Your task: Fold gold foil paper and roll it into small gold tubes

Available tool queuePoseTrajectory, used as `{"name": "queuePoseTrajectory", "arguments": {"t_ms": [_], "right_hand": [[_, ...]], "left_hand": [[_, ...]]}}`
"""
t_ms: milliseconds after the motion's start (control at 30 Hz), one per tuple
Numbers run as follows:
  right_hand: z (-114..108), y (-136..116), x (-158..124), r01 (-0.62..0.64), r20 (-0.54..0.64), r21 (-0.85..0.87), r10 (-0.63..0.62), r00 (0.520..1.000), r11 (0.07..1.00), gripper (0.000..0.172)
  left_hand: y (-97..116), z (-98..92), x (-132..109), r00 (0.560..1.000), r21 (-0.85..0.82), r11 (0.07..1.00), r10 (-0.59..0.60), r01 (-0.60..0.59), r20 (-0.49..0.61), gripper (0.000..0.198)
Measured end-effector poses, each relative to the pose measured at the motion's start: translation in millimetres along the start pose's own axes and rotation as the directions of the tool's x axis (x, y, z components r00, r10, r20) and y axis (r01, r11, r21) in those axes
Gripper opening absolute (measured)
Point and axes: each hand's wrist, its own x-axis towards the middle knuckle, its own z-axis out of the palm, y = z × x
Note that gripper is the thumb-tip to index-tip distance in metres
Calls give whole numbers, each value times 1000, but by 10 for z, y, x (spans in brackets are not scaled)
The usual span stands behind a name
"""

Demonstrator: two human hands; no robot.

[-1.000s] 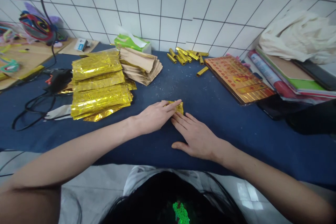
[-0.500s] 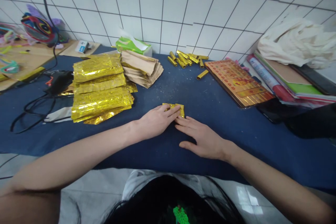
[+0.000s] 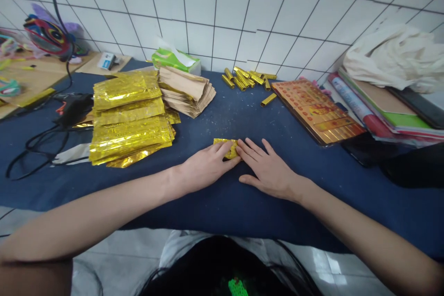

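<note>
A small folded piece of gold foil paper (image 3: pixel 225 143) lies on the dark blue tabletop (image 3: pixel 243 115) in front of me. My left hand (image 3: pixel 204 166) lies flat with its fingertips pressing the near edge of the foil piece. My right hand (image 3: pixel 268 169) rests palm down beside it, fingers stretched out and spread, their tips touching the foil's right end. Neither hand lifts the foil.
A stack of gold foil sheets (image 3: pixel 130 115) and a pile of brown paper (image 3: pixel 187 90) lie at the left. Several folded gold ingots (image 3: pixel 246 78) sit by the tiled wall. An orange printed paper stack (image 3: pixel 315 108), books (image 3: pixel 381 106), black cables (image 3: pixel 38 141) and a green tissue pack (image 3: pixel 175 59) surround the work area.
The foil piece has been pressed flatter and shifted slightly left. My right hand slid forward beside it with its fingers spread wider; my left hand stayed on the foil.
</note>
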Motion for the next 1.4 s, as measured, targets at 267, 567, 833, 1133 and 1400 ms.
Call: {"name": "queuePoseTrajectory", "arguments": {"t_ms": [267, 567, 833, 1133, 1400], "right_hand": [[-19, -26, 43, -29, -40, -72, 26, 999, 997, 49], [4, -15, 18, -7, -44, -98, 3, 999, 995, 63], [-54, -76, -20, 22, -37, -28, -23, 999, 999, 73], [26, -191, -16, 43, -16, 12, -43, 999, 999, 72], [55, -255, -34, -6, -36, -8, 6, 999, 1000, 72]], "left_hand": [[-104, -57, -20, 996, -125, 991, -46, 55, 76, 43], [-153, 24, -310, 988, -186, 982, 14, 15, 155, 69], [-158, 14, -337, 979, -203, 978, -1, 44, 206, 79], [-285, 30, -210, 983, -382, 907, -186, 176, 12, 41], [-225, 62, -49, 974, -292, 940, -210, 177, -85, 18]]}}
